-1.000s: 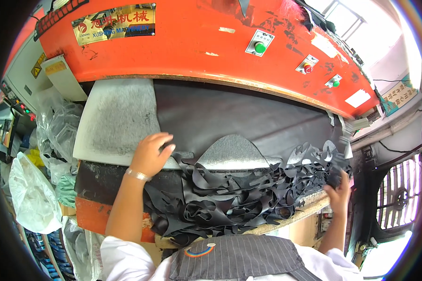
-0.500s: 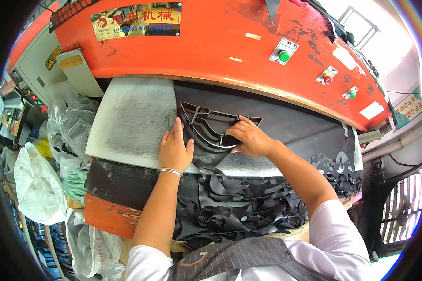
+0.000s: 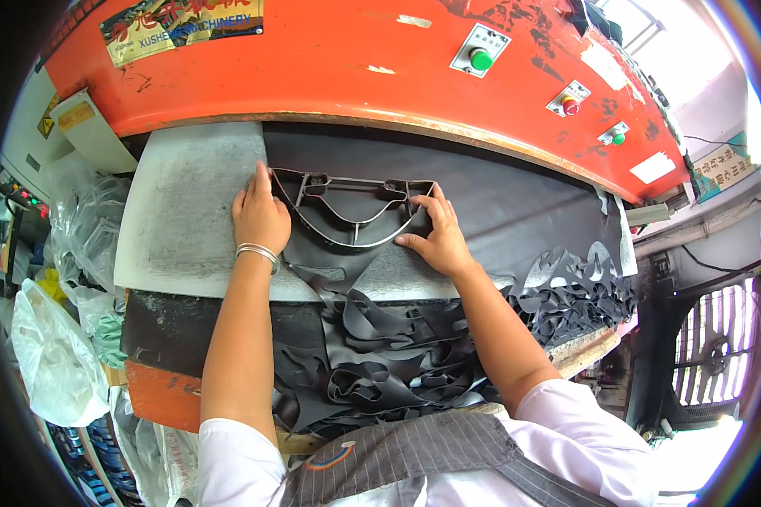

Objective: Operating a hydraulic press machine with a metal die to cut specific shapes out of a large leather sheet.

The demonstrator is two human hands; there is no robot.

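A metal cutting die (image 3: 353, 246), a curved frame of thin dark strips with cross struts, lies on a black sheet of material (image 3: 524, 198). Its straight side faces the machine and its bow faces me. My left hand (image 3: 262, 215) is at the die's left end, fingers stretched out beside the tip and seemingly touching it. At the other end, my right hand (image 3: 444, 237) grips the die, fingers over the corner and thumb by the curved edge. Under the sheet is a worn white cutting board (image 3: 186, 211), bare at the left.
Tangled black offcuts (image 3: 380, 372) hang over the near edge. The orange machine front (image 3: 330, 80) rises behind the board, bearing a green button (image 3: 480, 59) and a red button (image 3: 570, 106). Plastic bags (image 3: 59, 355) crowd the left side; a fan (image 3: 719, 355) stands at the right.
The die has turned counterclockwise, its right end swinging away from me, so its straight side lies more level. My left hand has moved to its left tip. The view has shifted.
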